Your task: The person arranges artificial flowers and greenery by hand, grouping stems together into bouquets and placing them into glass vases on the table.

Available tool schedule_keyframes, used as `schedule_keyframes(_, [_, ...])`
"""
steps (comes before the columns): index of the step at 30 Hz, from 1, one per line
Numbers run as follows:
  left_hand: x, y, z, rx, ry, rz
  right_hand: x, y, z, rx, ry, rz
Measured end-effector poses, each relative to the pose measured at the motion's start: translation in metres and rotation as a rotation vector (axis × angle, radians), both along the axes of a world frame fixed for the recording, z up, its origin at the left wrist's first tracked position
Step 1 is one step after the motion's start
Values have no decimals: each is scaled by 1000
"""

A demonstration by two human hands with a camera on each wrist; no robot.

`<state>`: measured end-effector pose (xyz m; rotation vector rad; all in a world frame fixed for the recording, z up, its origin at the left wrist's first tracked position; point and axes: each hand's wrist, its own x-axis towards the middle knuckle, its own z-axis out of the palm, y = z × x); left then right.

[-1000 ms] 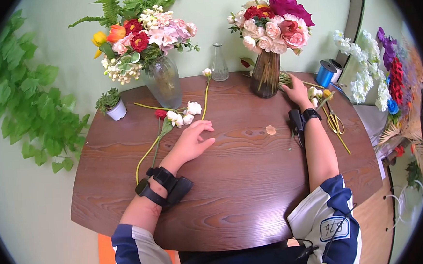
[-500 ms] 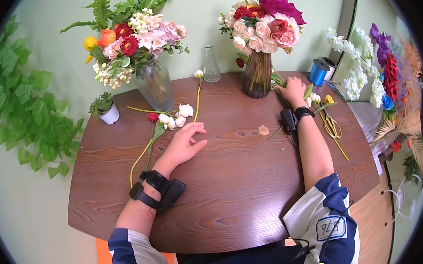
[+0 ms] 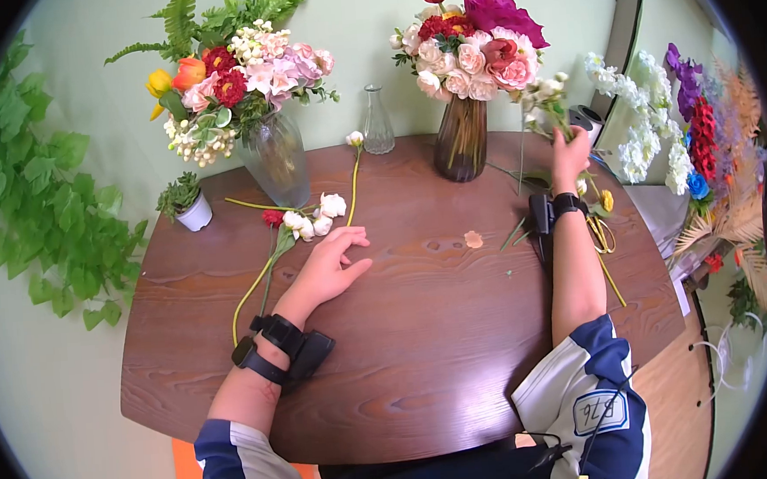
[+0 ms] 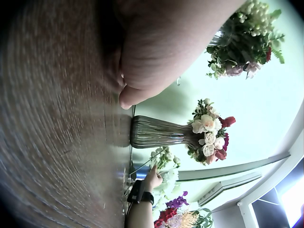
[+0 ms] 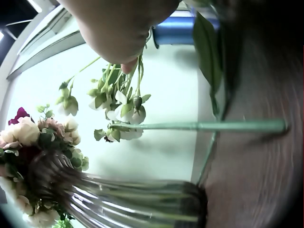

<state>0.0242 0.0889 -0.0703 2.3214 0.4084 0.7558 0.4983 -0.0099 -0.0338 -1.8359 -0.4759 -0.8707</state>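
Observation:
My right hand (image 3: 571,153) is raised over the table's back right, right of the brown glass vase (image 3: 461,140). Its fingers pinch a spray of small white flowers (image 3: 543,98) by the stems. In the right wrist view the white blooms (image 5: 126,111) hang below the fingers, and a thick green stem (image 5: 204,126) runs sideways from among them. My left hand (image 3: 328,265) rests on the tabletop with relaxed fingers and nothing in them. Just beyond it lie white flowers (image 3: 330,206) and a red flower (image 3: 272,217) on long stems.
A clear vase (image 3: 275,163) of mixed flowers, a small glass bottle (image 3: 377,126) and a potted succulent (image 3: 190,206) stand along the back left. Gold-handled scissors (image 3: 605,236) and a yellow flower (image 3: 607,200) lie beside my right forearm. Blue ribbon (image 5: 175,31) stands behind my right hand.
My right hand has come up from the tabletop beside the brown vase, lifting the white flower spray and shifting right. My left hand stays in place.

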Motion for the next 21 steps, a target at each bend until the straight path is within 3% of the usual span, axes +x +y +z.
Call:
schedule_keyframes(2, [0, 0, 0, -2, 2, 2, 0, -11, 21, 142, -4, -97])
schedule_keyframes(5, [0, 0, 3, -10, 16, -5, -3, -23, 54, 352, 15, -55])
schedule_keyframes(7, [0, 0, 2, -9, 4, -1, -6, -26, 74, 748, 25, 121])
schedule_keyframes(8, [0, 0, 2, -8, 6, -5, -14, -30, 86, 749, 26, 117])
schedule_keyframes(10, [0, 0, 2, -11, 12, -1, -30, -37, 110, 977, -19, 364])
schedule_keyframes(11, [-1, 0, 2, -9, 13, -6, -40, -42, 121, 978, -21, 359])
schedule_keyframes(13, [-1, -1, 3, -15, 32, 0, -63, -52, 140, 951, 71, 738])
schedule_keyframes(18, [-1, 0, 2, -19, 18, -13, -139, -56, 165, 900, 43, 962])
schedule_keyframes(21, [-1, 1, 1, -13, 15, -15, -184, -54, 165, 563, 118, 1068])
